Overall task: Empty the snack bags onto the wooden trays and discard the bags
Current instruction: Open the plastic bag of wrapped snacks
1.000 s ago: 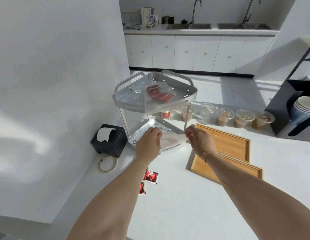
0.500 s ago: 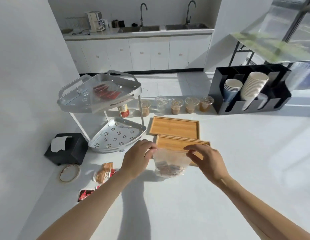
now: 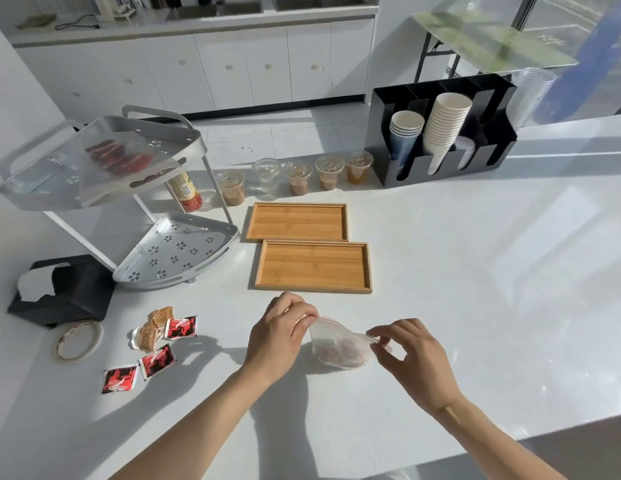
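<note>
— Pinching, both of them? What are the fingers doing?

— Yes. The left hand (image 3: 279, 336) curls its fingertips tight onto one end of the red zip strip of a clear snack bag (image 3: 338, 349). The right hand (image 3: 411, 355) nips the other end between thumb and forefinger, its other fingers loosely bent. Both forearms reach in from the near edge, bare, wrists roughly level.

— And the bag itself?

— It sits on the white counter (image 3: 458, 271) between the hands, just in front of the nearer wooden tray (image 3: 314, 266). Thin, crinkled plastic, bulging at the bottom with brownish-pink pieces; I cannot make out what they are.

— The trays?

— Two flat rectangles of pale, striped wood with low rims, the farther tray (image 3: 297, 221) just behind the nearer one, both bare.

— Anything else around?

— Left of the hands, small red-and-black packets (image 3: 156, 362) and a crumpled tan wrapper (image 3: 153, 329) lie loose. Beyond them, a two-tier grey metal rack (image 3: 174, 251) with flower-shaped holes, another clear bag (image 3: 122, 161) on its top shelf.
</note>
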Demonstrator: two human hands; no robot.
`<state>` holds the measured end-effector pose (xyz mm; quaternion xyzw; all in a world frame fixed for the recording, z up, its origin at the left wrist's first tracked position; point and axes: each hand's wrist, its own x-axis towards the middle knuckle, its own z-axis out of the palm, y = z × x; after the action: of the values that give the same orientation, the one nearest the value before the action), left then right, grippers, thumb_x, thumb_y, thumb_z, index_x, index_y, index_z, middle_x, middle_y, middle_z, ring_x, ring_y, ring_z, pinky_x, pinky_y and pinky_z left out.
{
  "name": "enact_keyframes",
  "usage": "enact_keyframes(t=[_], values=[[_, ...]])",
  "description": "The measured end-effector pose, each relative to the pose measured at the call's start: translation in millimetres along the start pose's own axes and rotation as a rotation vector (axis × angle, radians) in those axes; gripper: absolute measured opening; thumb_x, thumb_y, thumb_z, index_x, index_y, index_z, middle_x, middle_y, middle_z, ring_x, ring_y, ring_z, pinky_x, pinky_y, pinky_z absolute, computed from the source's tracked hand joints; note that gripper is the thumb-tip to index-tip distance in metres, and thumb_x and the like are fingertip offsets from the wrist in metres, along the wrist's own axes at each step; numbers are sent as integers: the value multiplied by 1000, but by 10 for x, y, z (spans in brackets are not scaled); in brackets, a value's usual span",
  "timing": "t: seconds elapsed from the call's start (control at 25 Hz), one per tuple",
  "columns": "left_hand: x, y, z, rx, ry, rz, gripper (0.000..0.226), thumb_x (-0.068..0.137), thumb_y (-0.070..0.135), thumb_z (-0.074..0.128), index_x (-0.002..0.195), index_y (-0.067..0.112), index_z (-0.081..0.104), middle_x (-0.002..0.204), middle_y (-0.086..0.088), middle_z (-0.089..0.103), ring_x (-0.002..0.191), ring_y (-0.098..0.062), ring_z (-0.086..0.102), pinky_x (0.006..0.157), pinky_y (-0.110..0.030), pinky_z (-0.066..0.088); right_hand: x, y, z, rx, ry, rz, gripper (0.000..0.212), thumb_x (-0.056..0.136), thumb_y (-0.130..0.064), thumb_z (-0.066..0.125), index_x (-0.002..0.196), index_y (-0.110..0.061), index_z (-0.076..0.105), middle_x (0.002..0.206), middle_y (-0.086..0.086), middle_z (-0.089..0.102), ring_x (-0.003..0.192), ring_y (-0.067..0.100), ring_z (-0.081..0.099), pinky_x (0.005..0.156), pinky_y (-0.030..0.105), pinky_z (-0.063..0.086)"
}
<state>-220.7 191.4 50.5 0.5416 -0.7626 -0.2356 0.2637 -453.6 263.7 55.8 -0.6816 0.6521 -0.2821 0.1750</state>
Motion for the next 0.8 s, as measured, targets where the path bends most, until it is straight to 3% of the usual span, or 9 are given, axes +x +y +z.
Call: enact_keyframes(t=[0.12, 0.2, 0.28, 0.36, 0.56, 0.68, 0.8], values=[[-16, 118, 57, 121, 85, -9, 6, 91, 26, 63, 96, 29, 61, 101, 14, 52, 94, -6, 51, 59, -28, 47, -29, -61, 114, 75, 23, 0, 14, 81, -22, 74, 86, -33, 68, 74, -18, 58, 68, 2, 57, 57, 26, 51], [-46, 256, 77, 74, 125, -147, 12, 90, 33, 62, 93, 24, 55, 97, 11, 54, 89, -9, 53, 63, -28, 45, -37, -141, 205, 29, 92, -64, 5, 82, -25, 66, 83, -29, 67, 70, -15, 56, 57, 2, 53, 48, 25, 50], [-65, 415, 72, -172, 12, -433, 25, 90, 44, 58, 84, 20, 54, 84, 9, 63, 79, -14, 57, 65, -31, 49, -47, -193, 291, -37, 140, -137, 7, 82, -25, 61, 82, -26, 68, 67, -11, 54, 52, 6, 52, 40, 26, 46], [-77, 528, 54, -424, -167, -675, 36, 85, 50, 59, 80, 15, 63, 78, 2, 71, 70, -17, 60, 54, -28, 50, -52, -203, 368, -93, 168, -192, 8, 82, -21, 61, 82, -23, 69, 66, -8, 53, 50, 11, 54, 36, 28, 43], [-109, 501, -21, -583, -227, -805, 17, 82, 24, 63, 83, 11, 73, 78, 0, 76, 64, -12, 59, 49, -24, 48, -77, -256, 420, -68, 118, -252, 8, 83, -29, 61, 86, -27, 68, 70, -11, 55, 52, 6, 57, 37, 26, 45], [-111, 469, -70, -611, -244, -805, 15, 84, 18, 62, 82, 8, 73, 72, 2, 74, 62, -11, 58, 49, -23, 48, -23, -387, 306, 170, -43, -24, 16, 86, -46, 60, 93, -33, 67, 78, -18, 61, 66, 2, 62, 51, 17, 47], [-118, 415, -95, -601, -284, -750, 13, 87, 20, 64, 80, 12, 71, 70, 2, 73, 63, -10, 62, 48, -21, 46, 215, -428, 248, 413, -291, 244, 14, 87, -36, 64, 98, -30, 71, 85, -14, 71, 74, 2, 65, 62, 19, 50]])
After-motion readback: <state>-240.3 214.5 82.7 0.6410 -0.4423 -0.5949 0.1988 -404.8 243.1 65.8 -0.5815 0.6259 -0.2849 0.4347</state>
